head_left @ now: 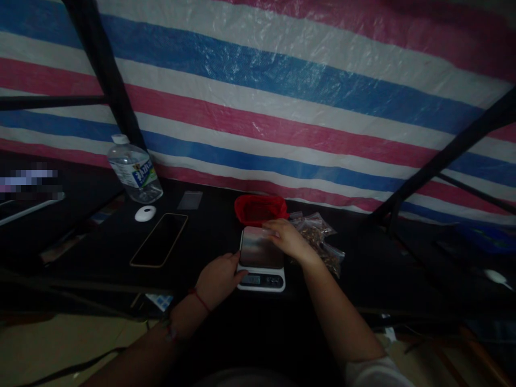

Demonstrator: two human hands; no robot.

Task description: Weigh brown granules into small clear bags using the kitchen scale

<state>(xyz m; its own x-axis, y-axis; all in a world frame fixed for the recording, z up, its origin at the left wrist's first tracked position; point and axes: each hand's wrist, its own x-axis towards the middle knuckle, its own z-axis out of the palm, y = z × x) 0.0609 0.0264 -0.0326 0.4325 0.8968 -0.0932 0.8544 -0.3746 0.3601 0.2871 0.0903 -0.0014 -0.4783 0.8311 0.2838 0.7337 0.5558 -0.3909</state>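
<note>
We're working at the scale (260, 259), with the table's (363, 271) near edge running just below it at 6 o'clock. Left hand (220, 275) is bracing it at 8: thumb lying by the display (252, 279), fingers touching the side; can't tell if they're gripping. Right hand (288, 239) is reaching over the plate (256, 250) at 1, fingers bending; can't tell if they're pinching anything.

Status: we're judging it partway. Filled bags (314, 236) are piling up at 3; one flat bag (190, 200) is lying between 10 and 11. Tray (260, 210) is sitting at 12, contents too dark to gauge, so we're not sizing what's left.

Room: sheet (282, 123) is walling off 12, past the tray. Phone (160, 240) is bounding the left gap at 9, bottle (139, 177) standing beyond at 10. Bags are crowding the right wrist; past them, table is running toward the bar (441, 160).
</note>
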